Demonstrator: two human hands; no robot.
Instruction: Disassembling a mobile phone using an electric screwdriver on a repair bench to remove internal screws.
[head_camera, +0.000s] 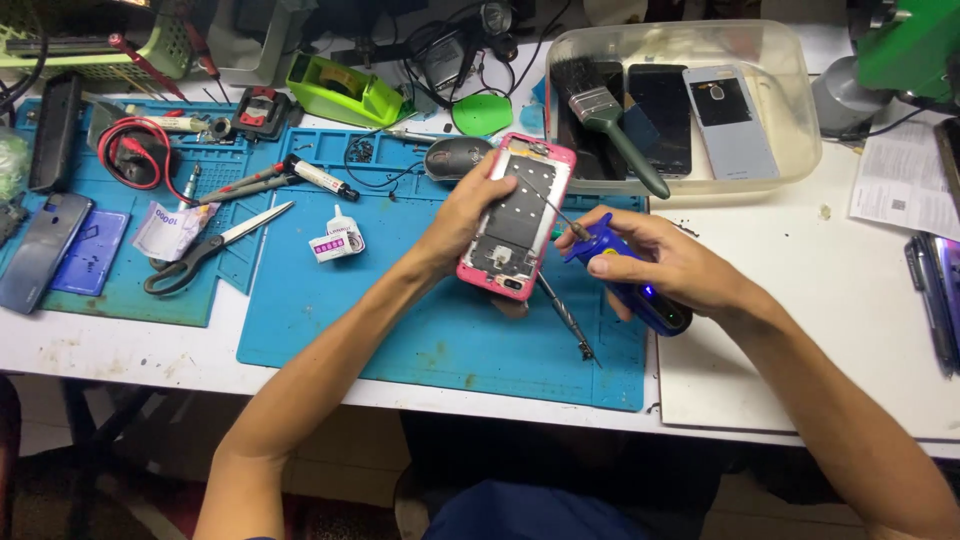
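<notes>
Nearest the viewer, a thin metal screwdriver bit (567, 317) lies loose on the large blue silicone work mat (400, 330), just below the phone. Right hand (655, 262) is closed around a blue electric screwdriver with a dark grip (640, 290); its fine shaft reaches left onto the phone's exposed back. Left hand (462, 215) grips the left edge of an opened smartphone in a pink frame (517, 215), fingers curled over the edge, tilting it up off the mat. To the left sit a small white glue bottle (335, 242) and black-handled scissors (210, 250). Beyond the phone rests a dark computer mouse (455, 155). Farther back, a clear plastic tub (790, 150) holds a green-handled brush (610, 120) and two phones; a green tape dispenser (342, 90) stands far left of it.
</notes>
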